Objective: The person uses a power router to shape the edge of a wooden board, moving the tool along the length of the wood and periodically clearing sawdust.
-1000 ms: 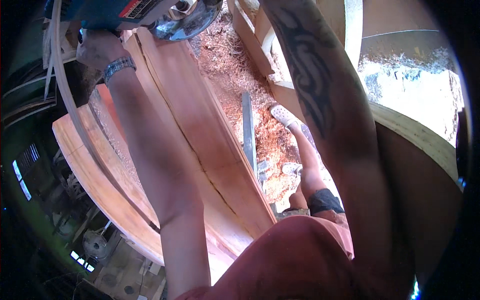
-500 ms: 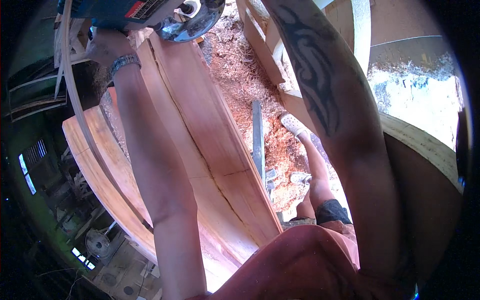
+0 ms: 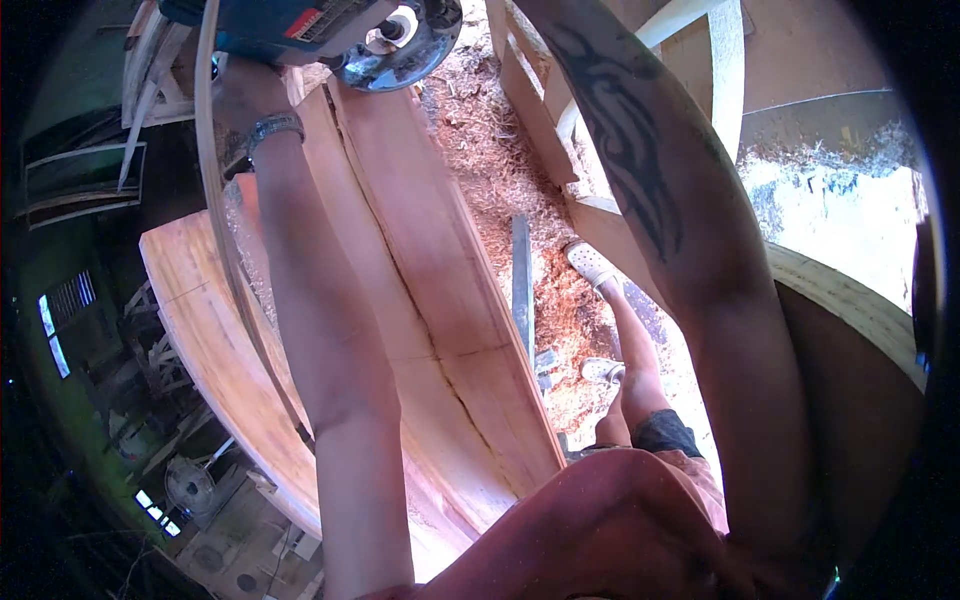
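Observation:
My left hand (image 3: 250, 92) is at the top left of the head view, in shadow, with a metal watch band at the wrist. It is closed against the underside of a teal router (image 3: 300, 25), its fingers partly hidden behind the body. The router lies tilted on its side, its shiny round base plate (image 3: 400, 55) turned to the right. My right forearm, with a dark tattoo, passes out of the top edge, so that hand is out of sight. Below the router runs a long, curved reddish wooden plank (image 3: 440, 260), split lengthwise by a dark seam.
A second pale curved board (image 3: 215, 320) lies to the left, with a long bending strip or cord (image 3: 235, 270) across it. Wood shavings (image 3: 480, 150) cover the ground. Pale wooden frames (image 3: 725, 75) stand at the right. A fan (image 3: 190, 487) is at lower left, my clogs (image 3: 590, 265) beside the plank.
The router and my left hand have shifted slightly right and down in the picture. The long strip has swung right, while the planks shift a little as the view moves.

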The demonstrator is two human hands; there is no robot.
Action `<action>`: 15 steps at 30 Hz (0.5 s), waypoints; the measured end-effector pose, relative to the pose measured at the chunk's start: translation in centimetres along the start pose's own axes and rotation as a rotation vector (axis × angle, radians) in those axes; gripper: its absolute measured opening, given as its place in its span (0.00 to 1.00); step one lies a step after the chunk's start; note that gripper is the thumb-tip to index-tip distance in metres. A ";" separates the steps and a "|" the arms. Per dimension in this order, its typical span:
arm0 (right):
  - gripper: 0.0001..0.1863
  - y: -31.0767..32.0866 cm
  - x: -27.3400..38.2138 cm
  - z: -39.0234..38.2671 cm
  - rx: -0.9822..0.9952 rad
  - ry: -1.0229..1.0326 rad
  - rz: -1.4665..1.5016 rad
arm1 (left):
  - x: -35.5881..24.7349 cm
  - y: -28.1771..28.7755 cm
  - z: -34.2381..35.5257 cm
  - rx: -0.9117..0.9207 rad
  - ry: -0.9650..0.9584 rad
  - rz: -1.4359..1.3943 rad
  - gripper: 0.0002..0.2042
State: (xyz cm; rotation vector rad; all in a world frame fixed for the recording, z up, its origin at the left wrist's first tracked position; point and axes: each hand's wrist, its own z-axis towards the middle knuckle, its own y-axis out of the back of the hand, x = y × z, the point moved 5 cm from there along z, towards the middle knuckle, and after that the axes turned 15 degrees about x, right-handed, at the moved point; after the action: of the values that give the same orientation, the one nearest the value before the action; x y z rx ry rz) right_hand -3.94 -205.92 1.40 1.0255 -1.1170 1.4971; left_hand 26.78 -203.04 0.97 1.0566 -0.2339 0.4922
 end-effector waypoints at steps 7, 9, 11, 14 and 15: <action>0.32 -0.7 0.7 -0.2 -0.002 -0.014 -0.029 | -0.5 0.6 -1.1 0.299 0.006 0.105 0.13; 0.31 -0.8 0.7 -0.1 -0.005 0.005 -0.019 | 0.0 -0.7 -0.9 0.348 0.030 0.085 0.15; 0.30 -0.7 0.1 0.5 0.007 0.048 0.037 | -1.4 0.3 -1.7 -0.015 -0.142 0.257 0.08; 0.30 -0.8 -0.1 0.9 0.016 0.024 0.003 | 0.4 -0.4 -1.6 -0.086 0.185 -0.555 0.10; 0.30 -0.9 0.0 1.0 0.017 0.029 0.006 | 1.3 -0.9 -1.5 -0.061 0.272 -0.773 0.11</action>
State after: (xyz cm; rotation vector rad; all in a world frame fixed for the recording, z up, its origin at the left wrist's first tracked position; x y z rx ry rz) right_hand -3.01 -206.77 1.73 1.0097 -1.0901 1.5240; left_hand 28.31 -201.75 0.06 0.9234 0.3939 -0.0754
